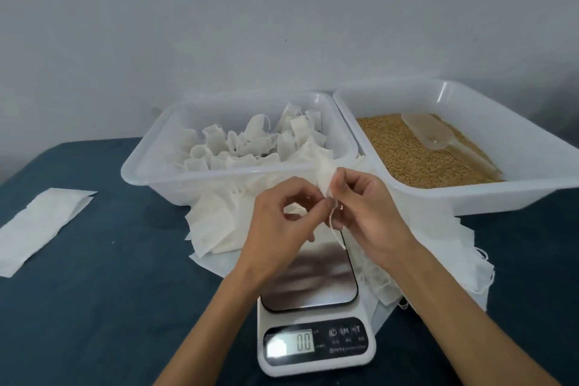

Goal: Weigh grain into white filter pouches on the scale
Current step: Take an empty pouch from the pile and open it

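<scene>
My left hand [279, 222] and my right hand [363, 207] meet above the far end of the scale, both pinching one white filter pouch [324, 178] whose string dangles below. The scale [316, 285] has a bare steel platform and its display reads 0.0. A clear bin [470, 197] at the right holds brown grain [416, 153] with a clear plastic scoop [429, 133] lying on it. A second clear bin [150, 172] behind the hands holds several white pouches [247, 147].
Loose flat pouches are heaped on the dark blue cloth left of the scale [216, 229] and to its right [463, 260]. A long white strip [40, 226] lies at the far left. A pale wall stands behind the bins.
</scene>
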`<state>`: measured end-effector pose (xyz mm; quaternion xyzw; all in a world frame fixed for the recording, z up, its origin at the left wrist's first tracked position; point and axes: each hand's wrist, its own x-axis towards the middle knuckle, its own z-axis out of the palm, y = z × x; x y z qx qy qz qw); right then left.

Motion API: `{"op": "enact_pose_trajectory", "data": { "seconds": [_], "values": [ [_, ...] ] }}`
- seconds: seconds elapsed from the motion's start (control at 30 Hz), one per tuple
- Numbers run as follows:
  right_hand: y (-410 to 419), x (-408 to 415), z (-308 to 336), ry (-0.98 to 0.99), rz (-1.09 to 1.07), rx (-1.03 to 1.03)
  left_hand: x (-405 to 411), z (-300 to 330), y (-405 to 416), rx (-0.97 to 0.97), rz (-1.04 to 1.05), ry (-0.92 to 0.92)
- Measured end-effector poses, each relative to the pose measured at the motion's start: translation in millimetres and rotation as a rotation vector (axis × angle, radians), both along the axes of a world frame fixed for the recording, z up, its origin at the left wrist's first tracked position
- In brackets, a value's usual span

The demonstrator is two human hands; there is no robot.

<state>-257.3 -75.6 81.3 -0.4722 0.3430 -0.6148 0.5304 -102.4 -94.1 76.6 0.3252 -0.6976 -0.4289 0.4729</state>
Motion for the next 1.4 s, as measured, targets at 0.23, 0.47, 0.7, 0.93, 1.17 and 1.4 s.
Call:
{"op": "enact_pose_trajectory", "data": {
  "seconds": [0.23, 0.47, 0.7, 0.93, 1.17, 1.4],
  "values": [
    [2.5, 2.1, 1.7, 0.065, -0.023, -0.012, 2.8, 0.1, -0.2, -0.045, 0.039, 0.083],
    [5.3, 1.3, 5.1, 0.149, -0.141, 0.006, 6.7, -1.8, 0.0, 0.010, 0.049, 0.119],
    [5.2, -2.9, 6.0, 0.004, 0.015, 0.048, 6.3, -0.4, 0.5, 0.006, -0.001, 0.122],
    [4.8, 8.0, -7.6, 0.511, -0.476, -0.272, 3.2, -6.0, 0.3, 0.104, 0.136, 0.184],
    [6.0, 4.1, -15.2, 1.002, -0.490, -0.540, 3.7, -10.0, -2.9, 0.137, 0.128, 0.223],
    [9.0, 7.5, 0.5, 0.468, -0.357, -0.167, -0.1, -11.8, 2.8, -0.176, 0.093, -0.002]
  ]
}}
